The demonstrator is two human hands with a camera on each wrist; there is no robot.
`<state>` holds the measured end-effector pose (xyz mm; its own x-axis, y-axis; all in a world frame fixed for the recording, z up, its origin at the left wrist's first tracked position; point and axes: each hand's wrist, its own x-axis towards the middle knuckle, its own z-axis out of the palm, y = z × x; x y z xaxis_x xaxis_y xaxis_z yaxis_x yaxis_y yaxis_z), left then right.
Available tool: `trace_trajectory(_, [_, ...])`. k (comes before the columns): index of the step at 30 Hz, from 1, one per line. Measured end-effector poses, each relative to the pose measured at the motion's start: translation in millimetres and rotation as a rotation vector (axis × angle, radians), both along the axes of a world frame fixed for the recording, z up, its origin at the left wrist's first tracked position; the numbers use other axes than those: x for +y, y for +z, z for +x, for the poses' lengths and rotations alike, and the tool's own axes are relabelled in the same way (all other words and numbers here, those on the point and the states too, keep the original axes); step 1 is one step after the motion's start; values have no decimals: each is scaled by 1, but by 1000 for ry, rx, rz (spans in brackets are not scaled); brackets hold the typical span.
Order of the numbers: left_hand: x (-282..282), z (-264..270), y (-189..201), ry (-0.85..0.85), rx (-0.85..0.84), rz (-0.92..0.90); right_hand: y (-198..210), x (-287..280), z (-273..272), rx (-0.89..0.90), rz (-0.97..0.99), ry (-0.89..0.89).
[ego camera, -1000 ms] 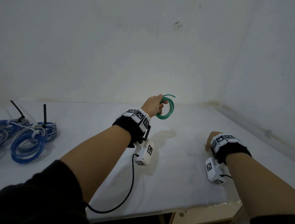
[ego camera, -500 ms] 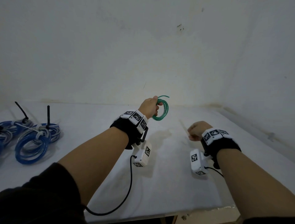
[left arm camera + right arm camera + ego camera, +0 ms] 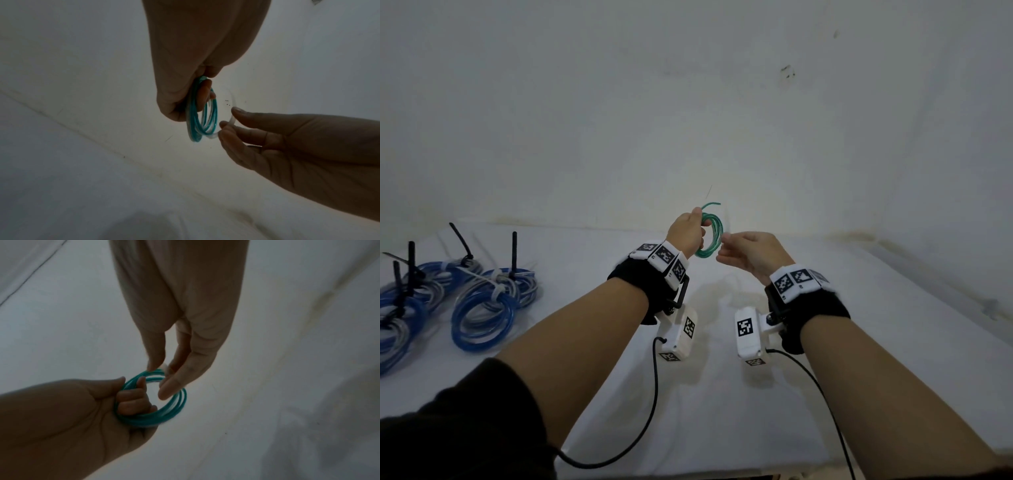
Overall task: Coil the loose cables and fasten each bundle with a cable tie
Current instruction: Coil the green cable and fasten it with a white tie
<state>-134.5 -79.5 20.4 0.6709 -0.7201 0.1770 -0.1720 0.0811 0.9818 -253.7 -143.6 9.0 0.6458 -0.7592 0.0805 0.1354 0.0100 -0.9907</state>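
Curled round one side of a small green cable coil (image 3: 711, 236), the left hand (image 3: 686, 234) holds it in the air above the white tabletop (image 3: 722, 394), while the right hand (image 3: 751, 255) pinches a pale cable tie (image 3: 230, 121) against the coil's lower edge. Open tabletop lies below both hands, with the wall close behind. Tied blue coils (image 3: 482, 308) sit well apart at the left edge.
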Motion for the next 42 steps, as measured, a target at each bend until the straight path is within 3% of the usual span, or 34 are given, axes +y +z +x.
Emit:
trace_trajectory(6, [10, 16, 3, 182, -45, -57, 9, 15, 17, 21, -92, 22])
trace_trajectory(15, [23, 21, 4, 104, -102, 3, 16, 28, 35, -17, -200, 73])
trace_trajectory(26, [30, 30, 6, 240, -295, 107, 8, 31, 59, -41, -410, -34])
trace_trajectory(31, [31, 35, 11, 226, -263, 178, 6, 33, 65, -56, -422, -35])
trace_trajectory(34, [33, 40, 13, 122, -254, 255, 5, 34, 68, -54, -442, -37])
trace_trajectory(37, [34, 42, 14, 103, -291, 245, 6, 36, 71, -56, -436, -41])
trace_trajectory(42, [34, 49, 9, 119, -213, 153, 10, 37, 73, -112, -342, -54])
